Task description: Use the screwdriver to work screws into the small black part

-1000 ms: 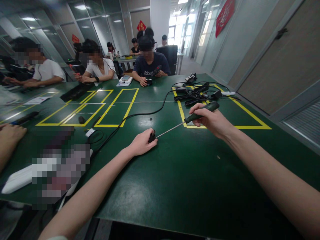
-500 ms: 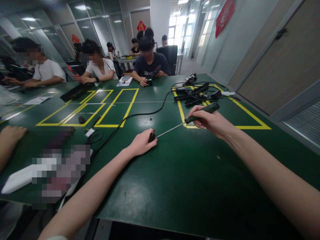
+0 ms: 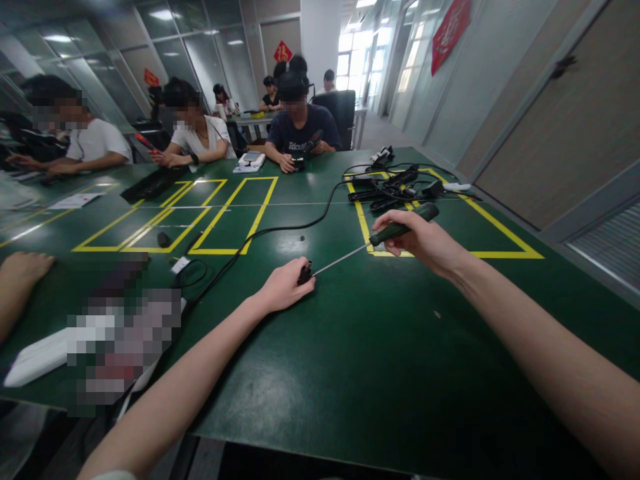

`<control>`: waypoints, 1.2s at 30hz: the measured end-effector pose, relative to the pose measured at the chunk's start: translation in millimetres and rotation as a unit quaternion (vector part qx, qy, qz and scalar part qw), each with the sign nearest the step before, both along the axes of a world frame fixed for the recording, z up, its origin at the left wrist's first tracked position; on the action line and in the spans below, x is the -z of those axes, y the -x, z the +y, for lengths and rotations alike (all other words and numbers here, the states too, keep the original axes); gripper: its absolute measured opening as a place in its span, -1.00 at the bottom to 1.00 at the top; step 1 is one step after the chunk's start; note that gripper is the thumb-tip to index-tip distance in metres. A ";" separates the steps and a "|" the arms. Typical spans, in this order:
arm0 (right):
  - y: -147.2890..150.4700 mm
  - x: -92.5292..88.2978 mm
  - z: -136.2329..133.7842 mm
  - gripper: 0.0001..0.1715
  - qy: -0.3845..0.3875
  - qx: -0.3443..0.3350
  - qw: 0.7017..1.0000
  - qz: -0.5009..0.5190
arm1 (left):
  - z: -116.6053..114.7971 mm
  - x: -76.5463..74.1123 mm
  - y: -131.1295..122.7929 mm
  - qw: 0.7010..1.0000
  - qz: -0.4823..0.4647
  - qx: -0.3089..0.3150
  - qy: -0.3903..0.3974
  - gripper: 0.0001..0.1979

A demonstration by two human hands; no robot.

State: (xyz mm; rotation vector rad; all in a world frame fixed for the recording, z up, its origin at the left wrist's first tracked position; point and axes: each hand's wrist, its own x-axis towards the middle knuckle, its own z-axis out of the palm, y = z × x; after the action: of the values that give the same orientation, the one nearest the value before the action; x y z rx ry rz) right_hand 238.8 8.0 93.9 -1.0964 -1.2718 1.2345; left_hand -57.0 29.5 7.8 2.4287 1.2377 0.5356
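My left hand [image 3: 285, 287] is closed around a small black part [image 3: 305, 272] just above the green table [image 3: 320, 387]; its exact kind is too small to tell. In my right hand [image 3: 420, 240] is a screwdriver [image 3: 393, 232] with a dark green handle, the fingers closed about the grip. Its long metal shaft slants down to the left, and the tip meets the black part at my left fingertips. Whether the tip sits in a screw is hidden.
A heap of black cables [image 3: 395, 187] lies beyond my right hand. One black cable [image 3: 280, 230] crosses the table to the left. Yellow tape [image 3: 220, 252] marks rectangles. A black tray [image 3: 150, 185] is at the far left. A co-worker [image 3: 303, 127] sits opposite; another person's hand [image 3: 27, 270] rests at left.
The fingers of my right hand have shifted and loosened slightly around the screwdriver handle. My left hand and the black part stay in place.
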 end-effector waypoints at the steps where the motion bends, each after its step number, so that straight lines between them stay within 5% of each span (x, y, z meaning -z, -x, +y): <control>1: -0.6 0.5 -0.2 -0.56 0.002 0.001 1.000 -0.003 | -0.3 -0.5 0.1 1.000 0.000 0.000 0.001 -0.84; 9: -1.7 -1.8 -0.8 -0.75 0.015 0.004 1.000 0.009 | -0.7 -1.9 0.0 1.000 0.004 -0.001 0.006 -0.84; 18: -0.4 -6.7 -2.1 -0.53 0.030 -0.019 0.999 0.024 | -1.3 -4.0 -0.8 1.000 0.008 -0.003 0.005 -0.83; 29: -4.8 -1.3 -0.3 -0.77 0.012 0.001 1.000 0.010 | -0.5 -0.1 0.1 1.000 -0.005 -0.007 0.002 -0.82; 36: -8.4 0.6 3.2 -0.66 -0.013 0.021 1.000 -0.001 | -0.5 -1.4 0.1 1.000 -0.002 -0.005 0.000 -0.82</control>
State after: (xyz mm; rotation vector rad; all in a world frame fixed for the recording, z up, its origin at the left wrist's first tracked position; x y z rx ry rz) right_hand 247.2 11.2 93.3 -1.1003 -1.2573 1.1821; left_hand -57.1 29.0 9.2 2.4207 1.2488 0.5436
